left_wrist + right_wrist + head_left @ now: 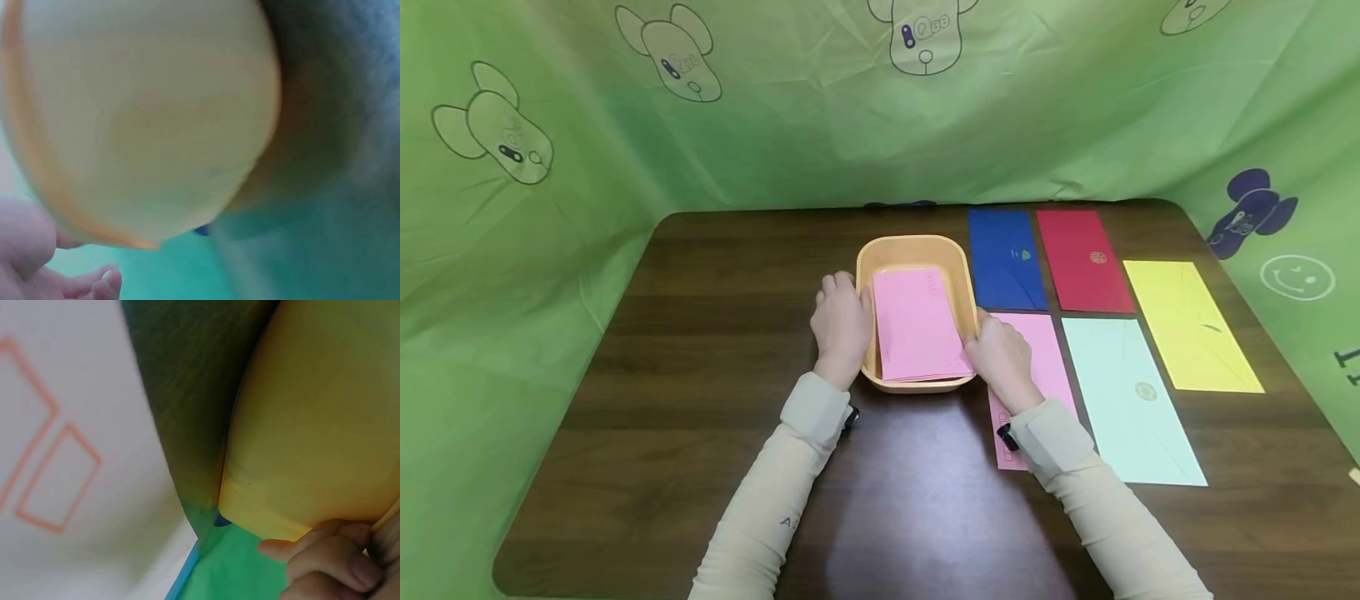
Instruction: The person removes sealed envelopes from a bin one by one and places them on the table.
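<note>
A light-orange plastic bin (917,244) stands at the middle of the table, with a few pink envelopes (919,325) stacked inside. My left hand (841,323) grips its left rim; the left wrist view shows the bin's side wall (156,119) blurred, with thumb and fingers at the rim. On the other side my right hand (1002,357) holds the right rim, fingers curled beneath it in the right wrist view. Under my right wrist lies a pink envelope (1051,354), partly hidden by the hand and sleeve.
Right of the bin lie a blue envelope (1006,258), a red envelope (1078,258), a yellow envelope (1187,321) and a pale mint envelope (1123,375). The brown wooden table (700,367) extends left. A green printed curtain (797,125) hangs behind and at the sides.
</note>
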The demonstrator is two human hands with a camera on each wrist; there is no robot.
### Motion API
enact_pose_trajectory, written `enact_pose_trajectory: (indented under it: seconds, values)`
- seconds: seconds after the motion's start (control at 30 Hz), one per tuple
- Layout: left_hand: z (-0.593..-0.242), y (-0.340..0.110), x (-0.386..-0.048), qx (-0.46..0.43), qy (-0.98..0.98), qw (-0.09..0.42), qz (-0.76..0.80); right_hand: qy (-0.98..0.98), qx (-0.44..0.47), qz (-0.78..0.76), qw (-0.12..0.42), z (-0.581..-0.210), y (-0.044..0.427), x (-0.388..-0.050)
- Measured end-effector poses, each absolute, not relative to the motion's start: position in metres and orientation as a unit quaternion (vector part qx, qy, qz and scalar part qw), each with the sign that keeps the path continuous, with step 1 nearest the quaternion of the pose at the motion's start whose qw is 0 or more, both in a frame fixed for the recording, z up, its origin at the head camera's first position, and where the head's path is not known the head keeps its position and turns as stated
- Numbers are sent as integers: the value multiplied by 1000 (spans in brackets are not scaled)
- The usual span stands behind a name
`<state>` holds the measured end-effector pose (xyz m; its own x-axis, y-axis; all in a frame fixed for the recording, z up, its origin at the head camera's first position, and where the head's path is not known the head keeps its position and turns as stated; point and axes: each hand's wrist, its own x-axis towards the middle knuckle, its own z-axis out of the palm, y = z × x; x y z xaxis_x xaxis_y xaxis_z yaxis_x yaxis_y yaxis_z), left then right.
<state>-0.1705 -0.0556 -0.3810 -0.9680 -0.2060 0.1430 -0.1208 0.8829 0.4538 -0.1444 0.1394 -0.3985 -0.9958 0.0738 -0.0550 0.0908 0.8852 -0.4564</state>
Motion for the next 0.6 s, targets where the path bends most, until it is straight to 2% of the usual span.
enact_pose_trajectory:
  seconds: [0.1, 0.33, 0.6]
  values:
    - [-371, -46, -158, 45, -980, 117, -152, 970, 44, -238, 17, -399, 141, -143]
    - [-368, -24, -131, -18, -997, 38, -66, 968, 45, -247, 13, -399, 140, -143]
    - [-374, -17, -117, -10, -1000, 14, 7, 968, 49, -246, 14, -399, 138, -143]
